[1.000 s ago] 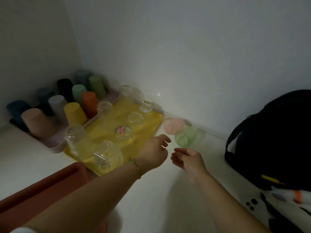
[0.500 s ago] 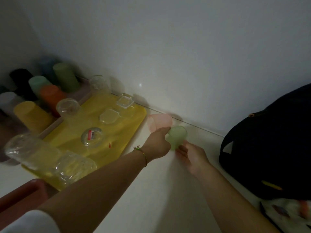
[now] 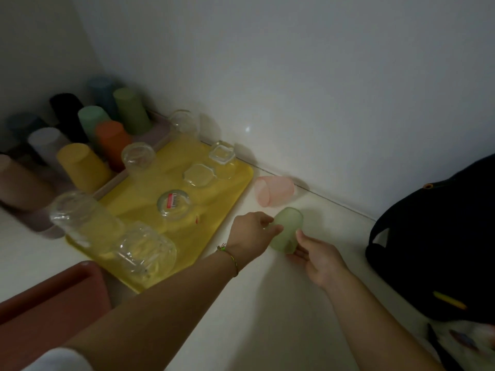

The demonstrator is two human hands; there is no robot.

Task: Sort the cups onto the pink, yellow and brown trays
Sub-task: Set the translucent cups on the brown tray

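Observation:
A frosted green cup [image 3: 287, 229] is held between both hands just right of the yellow tray [image 3: 235, 188]. My left hand [image 3: 251, 234] grips its left side and my right hand [image 3: 318, 259] holds its lower end from the right. A frosted pink cup [image 3: 273, 189] lies on its side by the wall, behind the green one. Several clear glasses [image 3: 174, 203] stand upside down on the yellow tray. The pink tray [image 3: 45, 223] at the far left carries several coloured cups [image 3: 80, 164] upside down. A corner of the brown tray [image 3: 51, 298] shows at the bottom left.
A black backpack [image 3: 439, 236] sits on the white counter at the right, near the wall. White walls close off the back and left. A patterned item [image 3: 466, 341] lies at the lower right corner.
Both hands reached forward to the green cup and took hold of it; it has come a little nearer and away from the pink cup. The camera view shifted.

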